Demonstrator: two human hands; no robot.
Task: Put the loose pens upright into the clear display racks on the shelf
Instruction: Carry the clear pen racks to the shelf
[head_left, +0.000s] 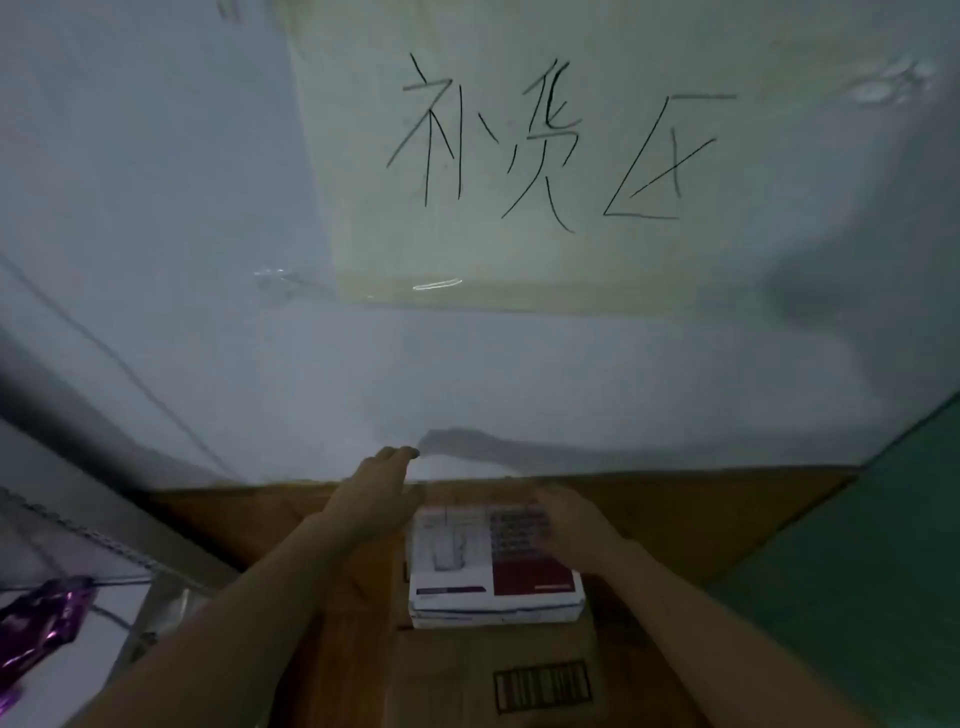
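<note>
Though it shows blurred, the box (467, 571) looks light, stiff card — best gripped by its sides; left hand (379, 488) beside it, fingers straight, right hand (566, 519) on top, curl unclear.

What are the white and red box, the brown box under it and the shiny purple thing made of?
White and red rectangular box: probably thin printed card, matt, with crisp folded edges. Brown box under it: likely plain cardboard, dull, with a printed barcode. Shiny purple crinkled thing: plastic or foil film, judging by bright creased glints; which, I cannot tell.
</note>
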